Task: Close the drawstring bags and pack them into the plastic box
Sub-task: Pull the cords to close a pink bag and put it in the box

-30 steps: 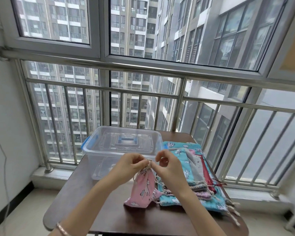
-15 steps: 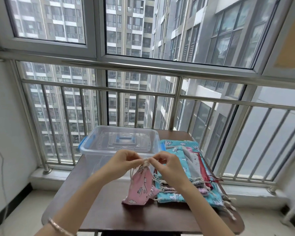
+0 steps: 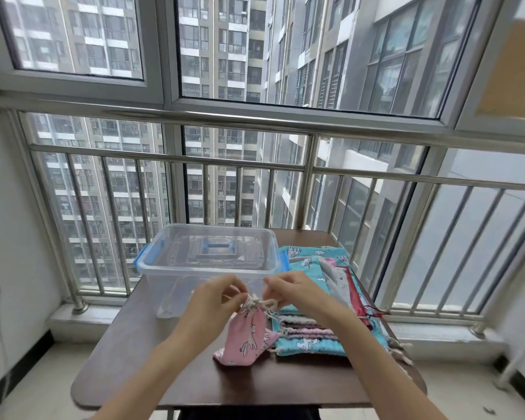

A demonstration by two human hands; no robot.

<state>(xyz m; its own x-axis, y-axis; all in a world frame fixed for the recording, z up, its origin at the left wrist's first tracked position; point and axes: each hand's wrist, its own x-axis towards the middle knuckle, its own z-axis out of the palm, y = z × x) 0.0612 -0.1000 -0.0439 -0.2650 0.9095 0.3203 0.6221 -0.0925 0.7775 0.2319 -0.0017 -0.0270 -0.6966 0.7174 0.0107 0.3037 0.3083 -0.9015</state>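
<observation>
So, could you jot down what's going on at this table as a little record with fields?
Dark brown table: carries everything
Pink printed cloth bag: neck gathered, bottom resting on the table
Left hand: pinches the white drawstring cord at the bag's neck
Right hand: pinches the same cord
Clear plastic box with blue latches: open, behind the hands, no bags visible inside
Pile of turquoise printed cloth bags: flat on the table, right of the box

We reach forward, bare forearms converging. Our left hand (image 3: 215,301) and right hand (image 3: 297,294) nearly meet, fingers curled, each pinching drawstring (image 3: 259,303), knuckles up.
</observation>
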